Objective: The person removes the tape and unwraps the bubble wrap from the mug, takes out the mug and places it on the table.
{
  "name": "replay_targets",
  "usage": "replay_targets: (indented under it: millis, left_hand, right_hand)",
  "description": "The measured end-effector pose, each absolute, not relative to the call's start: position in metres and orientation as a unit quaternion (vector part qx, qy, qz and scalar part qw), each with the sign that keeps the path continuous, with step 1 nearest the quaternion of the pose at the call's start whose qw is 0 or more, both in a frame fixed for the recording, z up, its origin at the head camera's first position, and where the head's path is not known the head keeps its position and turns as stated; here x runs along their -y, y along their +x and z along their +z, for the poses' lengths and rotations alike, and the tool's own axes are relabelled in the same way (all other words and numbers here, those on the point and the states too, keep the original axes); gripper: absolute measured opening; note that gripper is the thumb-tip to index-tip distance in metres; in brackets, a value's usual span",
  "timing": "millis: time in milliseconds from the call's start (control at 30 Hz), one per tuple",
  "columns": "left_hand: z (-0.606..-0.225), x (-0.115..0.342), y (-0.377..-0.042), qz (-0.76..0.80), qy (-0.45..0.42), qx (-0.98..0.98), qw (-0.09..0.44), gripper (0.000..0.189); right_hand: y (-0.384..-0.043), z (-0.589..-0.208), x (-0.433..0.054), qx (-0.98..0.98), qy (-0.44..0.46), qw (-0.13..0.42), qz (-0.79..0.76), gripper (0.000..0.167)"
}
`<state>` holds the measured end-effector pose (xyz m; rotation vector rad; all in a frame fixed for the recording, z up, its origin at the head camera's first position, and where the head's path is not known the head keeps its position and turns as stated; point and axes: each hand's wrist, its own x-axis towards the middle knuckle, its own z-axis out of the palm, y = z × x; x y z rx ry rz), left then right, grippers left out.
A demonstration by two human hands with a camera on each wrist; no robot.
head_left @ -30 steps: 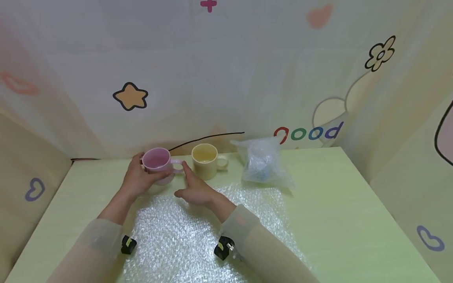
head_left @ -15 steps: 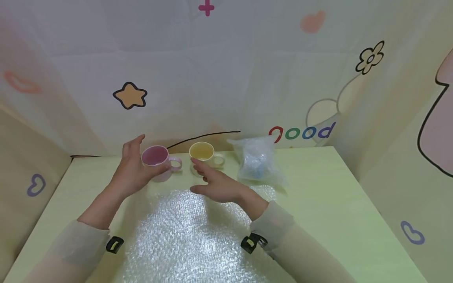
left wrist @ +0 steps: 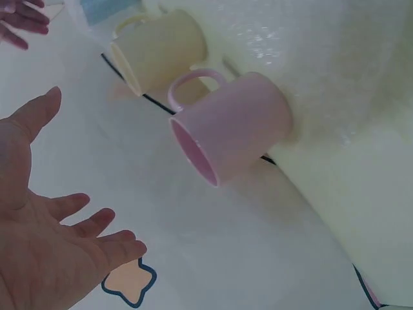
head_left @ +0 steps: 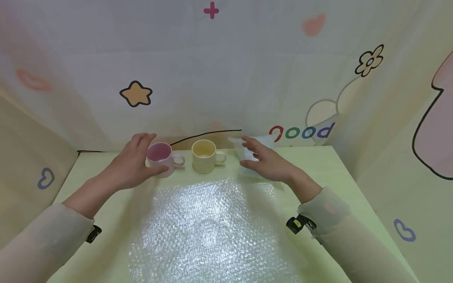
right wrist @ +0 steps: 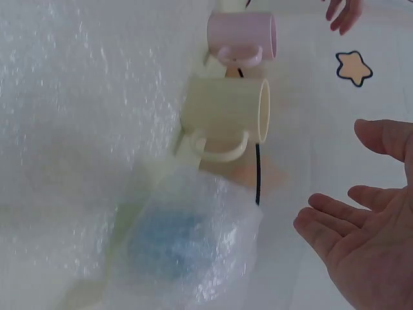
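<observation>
A pink mug [head_left: 160,152] stands upright at the back of the table, its handle to the right. My left hand [head_left: 132,169] is spread beside and above it; in the left wrist view a gap shows between fingers and mug. To the right of the pink mug stands a cream-yellow mug [head_left: 203,162], also upright. A bubble-wrapped bundle [right wrist: 177,242] with something blue inside sits right of the yellow mug. My right hand [head_left: 270,163] overlaps this bundle in the head view, fingers spread and holding nothing. The right wrist view shows the fingers apart from it.
A sheet of bubble wrap [head_left: 212,224] lies flat across the middle of the pale green table [head_left: 318,188], in front of the mugs. A printed curtain [head_left: 219,78] hangs directly behind the table and along both sides.
My left hand has let go of the pink mug and opened. My right hand has moved right, from the pink mug's handle past the yellow mug to over the wrapped bundle.
</observation>
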<state>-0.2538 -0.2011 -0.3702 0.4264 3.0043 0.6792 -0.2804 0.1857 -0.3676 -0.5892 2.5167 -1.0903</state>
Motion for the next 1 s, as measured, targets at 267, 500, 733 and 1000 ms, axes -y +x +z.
replay_targets:
  millis: [267, 500, 733, 1000]
  left_hand:
    - [-0.379, 0.180, -0.284, 0.214, 0.135, -0.967, 0.007, 0.090]
    - [-0.390, 0.160, -0.313, 0.148, 0.103, -0.983, 0.038, 0.087]
    - [-0.402, 0.146, -0.333, 0.135, 0.063, -0.986, 0.070, 0.090]
    - [-0.407, 0.127, -0.344, 0.131, 0.043, -0.987, 0.084, 0.094]
  right_hand:
    - [-0.303, -0.387, -0.207, -0.925, -0.163, 0.107, -0.325, 0.074]
    - [-0.328, -0.405, -0.206, -0.960, -0.110, 0.058, -0.249, 0.074]
    - [-0.345, -0.412, -0.197, -0.981, -0.070, 0.044, -0.175, 0.079]
    - [-0.350, -0.415, -0.195, -0.988, -0.051, 0.058, -0.130, 0.083]
